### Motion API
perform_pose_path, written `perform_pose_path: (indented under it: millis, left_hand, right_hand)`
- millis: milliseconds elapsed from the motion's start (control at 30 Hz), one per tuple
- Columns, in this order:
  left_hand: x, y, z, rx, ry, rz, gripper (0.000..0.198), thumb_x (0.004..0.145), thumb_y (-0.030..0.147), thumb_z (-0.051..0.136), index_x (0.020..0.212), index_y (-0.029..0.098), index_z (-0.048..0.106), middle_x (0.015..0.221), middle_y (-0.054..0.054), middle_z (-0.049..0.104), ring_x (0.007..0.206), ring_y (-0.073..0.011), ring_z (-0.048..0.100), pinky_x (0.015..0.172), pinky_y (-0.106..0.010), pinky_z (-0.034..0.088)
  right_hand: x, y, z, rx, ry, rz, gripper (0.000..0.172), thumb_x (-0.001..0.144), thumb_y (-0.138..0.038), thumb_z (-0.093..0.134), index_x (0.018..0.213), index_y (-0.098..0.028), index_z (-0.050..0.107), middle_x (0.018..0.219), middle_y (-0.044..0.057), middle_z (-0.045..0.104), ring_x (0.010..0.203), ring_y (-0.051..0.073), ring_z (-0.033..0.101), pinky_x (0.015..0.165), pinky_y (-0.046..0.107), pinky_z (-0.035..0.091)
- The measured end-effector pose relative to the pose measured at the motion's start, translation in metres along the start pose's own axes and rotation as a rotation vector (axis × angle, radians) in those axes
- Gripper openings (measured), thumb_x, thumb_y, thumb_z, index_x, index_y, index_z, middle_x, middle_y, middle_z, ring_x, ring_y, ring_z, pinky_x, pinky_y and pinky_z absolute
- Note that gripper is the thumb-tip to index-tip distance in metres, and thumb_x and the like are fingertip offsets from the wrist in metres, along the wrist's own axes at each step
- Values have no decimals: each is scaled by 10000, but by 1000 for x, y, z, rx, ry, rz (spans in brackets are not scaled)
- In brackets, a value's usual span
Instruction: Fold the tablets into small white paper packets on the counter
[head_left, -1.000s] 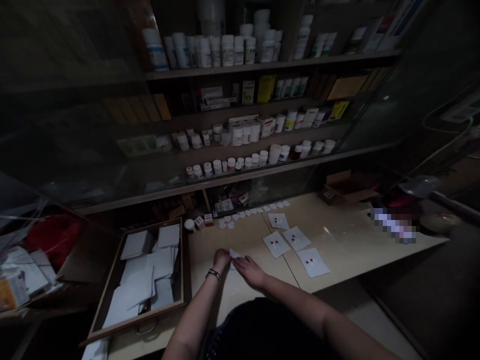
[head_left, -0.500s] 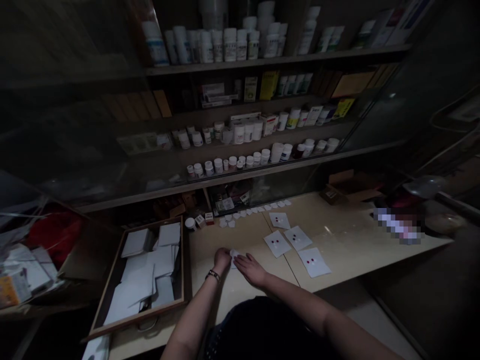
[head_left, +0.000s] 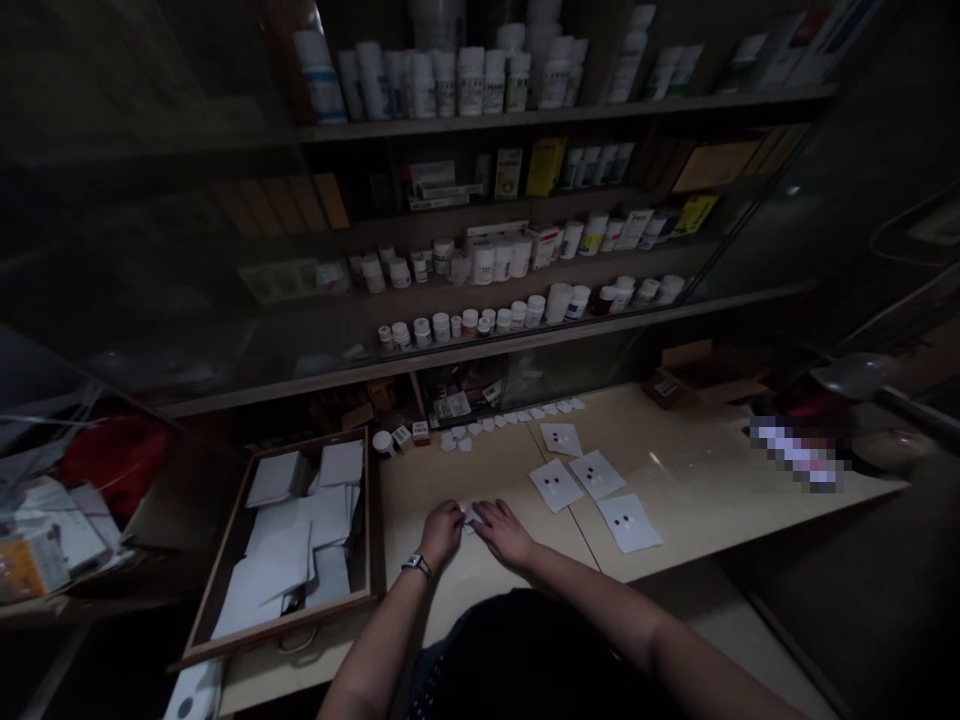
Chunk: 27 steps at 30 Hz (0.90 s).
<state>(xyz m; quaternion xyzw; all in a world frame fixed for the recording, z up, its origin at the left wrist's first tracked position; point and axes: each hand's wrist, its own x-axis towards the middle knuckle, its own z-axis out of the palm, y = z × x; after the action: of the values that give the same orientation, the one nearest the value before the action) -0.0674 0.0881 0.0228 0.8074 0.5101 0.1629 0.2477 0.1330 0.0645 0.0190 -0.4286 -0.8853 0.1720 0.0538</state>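
My left hand (head_left: 441,531) and my right hand (head_left: 504,533) meet over a small white paper packet (head_left: 471,516) on the beige counter (head_left: 682,470). The fingers of both hands are bent and pinch the packet between them; most of it is hidden under them. A watch sits on my left wrist. To the right lie several square white papers (head_left: 555,485), each with small red pills on it. A row of small folded white packets (head_left: 510,423) runs along the back of the counter.
An open wooden drawer (head_left: 296,540) full of white paper squares stands left of my hands. Shelves behind glass hold many white medicine bottles (head_left: 480,80) and boxes. A cardboard box (head_left: 694,372) sits at the back right. Clutter fills the far left.
Both hands have closed in over the packet and flattened it lower on the counter. The raised paper corner seen earlier is now covered by the fingers.
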Motion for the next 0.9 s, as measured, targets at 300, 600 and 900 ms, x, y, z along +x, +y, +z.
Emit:
perform_pose_path:
  millis: [300, 600, 900]
  left_hand:
    - [-10, 1, 9, 180, -41, 133, 211, 893, 137, 483, 872, 185, 688, 931, -73, 652, 916, -190, 568, 783, -273, 447]
    - [-31, -5, 24, 233, 78, 267, 271, 922, 206, 438, 1110, 174, 630, 1126, -122, 646, 1119, -243, 548, 928, -388, 496]
    - [-43, 4, 42, 325, -5, 182, 426, 887, 114, 375, 1289, 126, 518, 1303, -169, 569, 1263, -275, 480, 976, -440, 465]
  right_hand:
    - [-1, 4, 10, -4, 24, 13, 351, 959, -234, 427, 1274, -231, 581, 1460, 134, 437, 1354, 269, 341, 1120, 534, 181]
    - [-1, 0, 3, 15, -13, 44, 364, 944, -238, 445, 1279, -229, 587, 1478, 127, 419, 1361, 288, 327, 1124, 540, 158]
    - [4, -5, 5, 130, 194, 203, 363, 844, -112, 460, 1121, -209, 674, 1300, 112, 573, 1229, 254, 454, 1048, 433, 285]
